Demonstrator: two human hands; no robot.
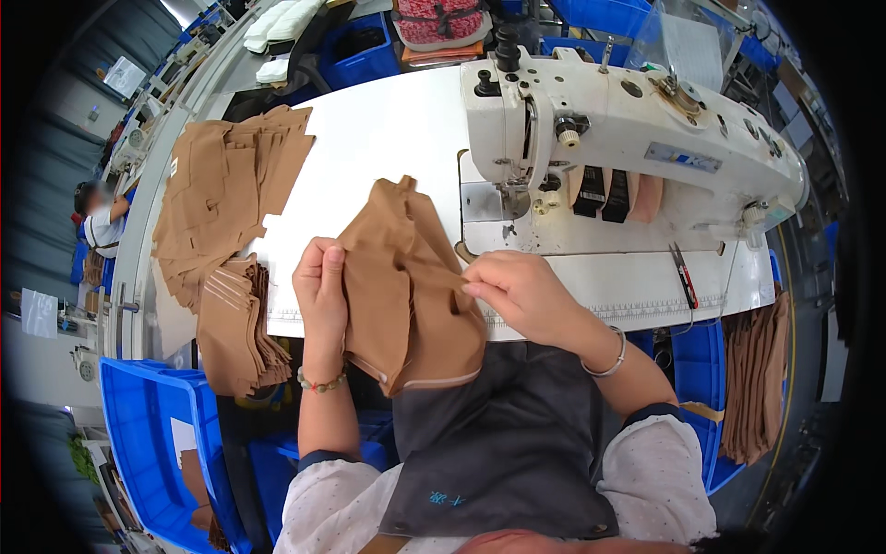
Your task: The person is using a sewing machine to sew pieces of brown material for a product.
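Observation:
A brown fabric piece [415, 295] hangs between my hands over the table's front edge, creased down its middle, with a pale strip along its lower hem. My left hand [320, 282] pinches its left side between thumb and fingers. At its right side my right hand [517, 288] grips the cloth in a pinch. Right of the cloth, the white sewing machine [628, 120] stands with its needle area [517, 198] apart from the fabric.
Stacked brown fabric pieces [226, 185] lie on the left, with a smaller stack [235, 323] nearer me. Small scissors [684, 275] rest right of the machine's front. Blue bins [161, 443] flank the white table [369, 120]. Brown pieces [755, 383] hang at right. Another person [100, 222] sits far left.

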